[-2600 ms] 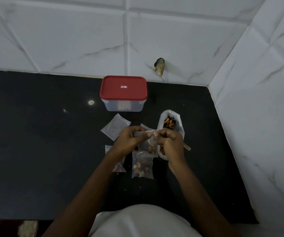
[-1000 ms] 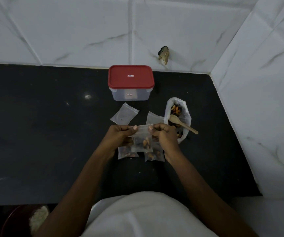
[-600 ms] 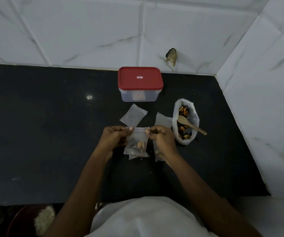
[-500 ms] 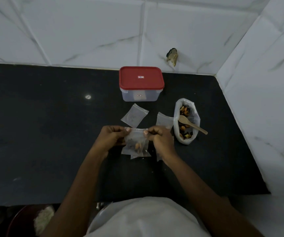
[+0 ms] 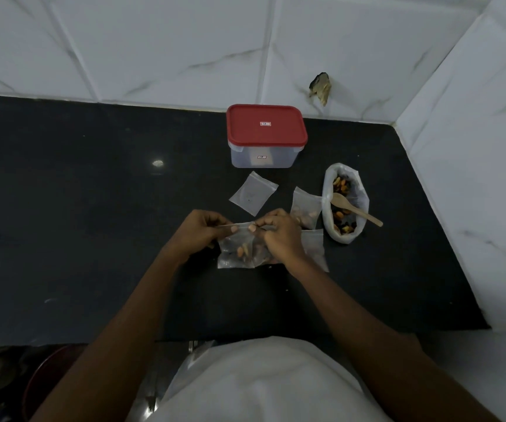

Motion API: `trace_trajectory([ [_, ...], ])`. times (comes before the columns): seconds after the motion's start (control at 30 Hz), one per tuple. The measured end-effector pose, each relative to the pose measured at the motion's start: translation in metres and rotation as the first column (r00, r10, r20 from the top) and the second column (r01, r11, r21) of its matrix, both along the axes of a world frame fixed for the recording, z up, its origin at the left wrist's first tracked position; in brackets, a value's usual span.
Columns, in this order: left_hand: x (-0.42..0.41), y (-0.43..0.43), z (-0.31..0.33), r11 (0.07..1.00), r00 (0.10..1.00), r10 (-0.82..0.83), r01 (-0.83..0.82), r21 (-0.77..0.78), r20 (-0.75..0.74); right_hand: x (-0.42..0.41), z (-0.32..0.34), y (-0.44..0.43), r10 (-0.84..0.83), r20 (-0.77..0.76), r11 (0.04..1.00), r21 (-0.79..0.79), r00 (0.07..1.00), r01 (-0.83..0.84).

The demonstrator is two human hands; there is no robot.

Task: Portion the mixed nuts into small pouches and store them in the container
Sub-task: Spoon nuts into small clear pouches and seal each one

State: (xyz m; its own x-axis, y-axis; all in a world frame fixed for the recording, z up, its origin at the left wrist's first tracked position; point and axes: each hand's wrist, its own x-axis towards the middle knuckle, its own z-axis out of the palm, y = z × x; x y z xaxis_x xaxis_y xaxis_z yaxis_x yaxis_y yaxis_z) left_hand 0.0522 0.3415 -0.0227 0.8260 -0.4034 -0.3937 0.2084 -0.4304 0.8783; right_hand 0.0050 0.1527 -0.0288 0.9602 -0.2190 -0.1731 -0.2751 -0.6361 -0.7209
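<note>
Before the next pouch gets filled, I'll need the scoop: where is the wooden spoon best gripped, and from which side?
Pinch the wooden spoon by its handle end, coming from the right. The handle juts past the right rim of the open nut bag, free over the counter; its bowl lies inside on the nuts, hemmed in by the bag's wall.

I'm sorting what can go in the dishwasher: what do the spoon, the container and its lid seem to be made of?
Spoon: likely wood or bamboo; matte pale tan, no shine.
Container: seemingly translucent plastic; cloudy, half see-through walls.
Lid: probably red plastic; smooth, opaque, with rounded moulded corners.
</note>
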Motion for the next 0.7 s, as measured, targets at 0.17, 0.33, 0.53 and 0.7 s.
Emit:
trace_trajectory([
  [0.17, 0.004, 0.003, -0.001, 0.997, 0.998, 0.060, -0.060, 0.046, 0.008, 0.005, 0.001, 0.000, -0.026, -0.017, 0.993, -0.118, 0.999, 0.024],
  [0.33, 0.009, 0.016, -0.005, 0.991, 0.992, 0.124, -0.122, 0.060, -0.037, 0.010, 0.000, 0.005, -0.015, -0.040, 0.985, -0.174, 0.999, 0.008],
  [0.53, 0.012, 0.014, -0.011, 0.971, 0.975, 0.220, -0.215, 0.103, -0.035, 0.016, -0.006, 0.009, 0.020, -0.047, 0.957, -0.288, 0.999, -0.033],
  [0.7, 0.017, 0.008, -0.012, 0.966, 0.977, 0.210, -0.212, 0.151, 0.030, 0.018, -0.004, -0.009, 0.043, 0.024, 0.979, -0.200, 0.999, -0.037],
])
